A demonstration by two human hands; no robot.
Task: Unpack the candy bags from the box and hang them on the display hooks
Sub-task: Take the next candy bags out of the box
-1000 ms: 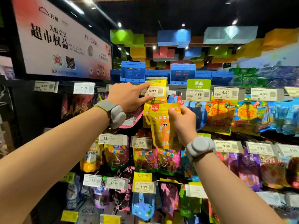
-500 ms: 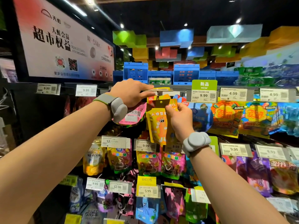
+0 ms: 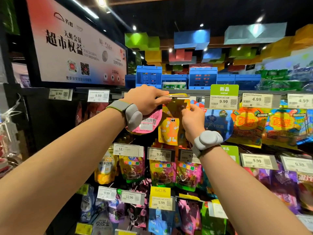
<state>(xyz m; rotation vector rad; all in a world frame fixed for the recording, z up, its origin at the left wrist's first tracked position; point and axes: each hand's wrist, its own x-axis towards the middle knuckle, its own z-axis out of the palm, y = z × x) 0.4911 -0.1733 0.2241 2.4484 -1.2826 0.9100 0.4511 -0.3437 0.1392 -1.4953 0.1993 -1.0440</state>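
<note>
A yellow candy bag [image 3: 169,129] with an orange cartoon figure hangs at the top row of the display. My right hand [image 3: 192,119] pinches its top right edge, just below the hook. My left hand [image 3: 146,100] grips the yellow price tag flap [image 3: 176,96] at the hook's front end and holds it tipped up flat. The hook itself is hidden behind the flap and my fingers. A pink bag [image 3: 149,122] hangs just left, under my left wrist. No box is in view.
Rows of candy bags on hooks fill the display below and to the right, with price tags [image 3: 223,101] in front. Blue crates [image 3: 149,78] stand on the top shelf. A large sign [image 3: 74,48] hangs at upper left.
My right hand has raised the yellow bag up to the hook. My left hand has lifted the price tag flap from hanging down to lying flat.
</note>
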